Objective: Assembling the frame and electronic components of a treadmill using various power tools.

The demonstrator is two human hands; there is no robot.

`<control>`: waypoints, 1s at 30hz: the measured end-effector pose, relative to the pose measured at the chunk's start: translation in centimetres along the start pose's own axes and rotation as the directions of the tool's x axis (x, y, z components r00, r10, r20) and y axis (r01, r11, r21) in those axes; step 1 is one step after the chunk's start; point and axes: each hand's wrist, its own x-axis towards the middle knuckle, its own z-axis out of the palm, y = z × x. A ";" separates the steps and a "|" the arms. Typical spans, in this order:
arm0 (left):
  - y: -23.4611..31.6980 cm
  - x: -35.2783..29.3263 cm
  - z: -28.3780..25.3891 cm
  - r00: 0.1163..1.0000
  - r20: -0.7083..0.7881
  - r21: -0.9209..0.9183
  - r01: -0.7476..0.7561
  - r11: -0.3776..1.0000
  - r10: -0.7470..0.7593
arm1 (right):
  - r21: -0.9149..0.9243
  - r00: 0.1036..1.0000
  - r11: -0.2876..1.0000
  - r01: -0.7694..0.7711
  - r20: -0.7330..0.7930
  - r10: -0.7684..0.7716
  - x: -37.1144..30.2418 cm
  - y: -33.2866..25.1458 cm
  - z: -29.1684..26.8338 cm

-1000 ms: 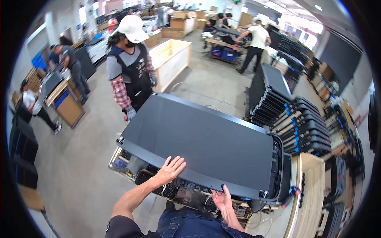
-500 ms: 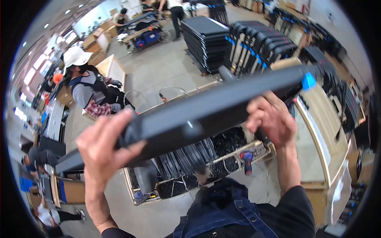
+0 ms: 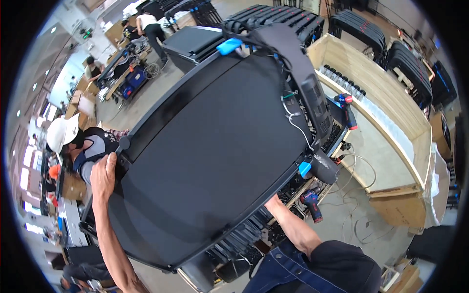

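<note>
A black treadmill [image 3: 195,156] spans the middle of the view, its broad belt facing up and its long sides running from lower left to upper right. My left hand [image 3: 103,177] is closed around the rail at its far left, beside a round black knob [image 3: 124,142]. At the near long edge my right hand [image 3: 271,201] reaches under the frame, so its fingers are hidden. Blue pieces [image 3: 229,46] sit on the frame's right part. The dark console-like part [image 3: 312,88] with loose cables stands at the right end. Below is a wooden stand [image 3: 312,188] with a grey padded roller [image 3: 325,167].
Two power drills [image 3: 311,205] [image 3: 348,112] hang or lie at the stand's right side. A wooden crate [image 3: 420,161] stands at right. A person in a white cap [image 3: 63,133] is close by at left. Stacked black treadmills [image 3: 273,22] line the back.
The treadmill has turned from nearly edge-on to belt up. My left hand now grips its far left rail, and my right hand has gone under the near edge. The view has swung right.
</note>
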 end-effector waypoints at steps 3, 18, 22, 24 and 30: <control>-2.6 5.5 7.9 0.990 0.130 -0.109 -0.040 0.993 0.054 | 0.862 0.804 -0.073 -0.501 0.495 0.328 -0.4 3.5 -4.2; -0.3 -6.7 29.3 0.962 0.241 -0.201 0.178 0.963 -0.127 | 0.858 0.556 0.245 -0.451 0.055 0.830 -2.9 -0.5 -14.0; 1.7 -19.2 27.6 0.951 0.188 -0.107 0.269 0.957 -0.246 | 0.815 0.551 0.291 -0.502 0.042 0.833 6.5 0.2 -9.9; 3.9 -25.7 26.2 0.936 0.189 -0.106 0.321 0.941 -0.298 | 0.794 0.559 0.322 -0.515 0.027 0.829 10.0 0.0 -7.1; 11.9 -35.8 22.3 0.879 0.146 -0.076 0.467 0.881 -0.453 | 0.692 0.656 0.451 -0.563 0.042 0.754 -2.8 3.9 -16.0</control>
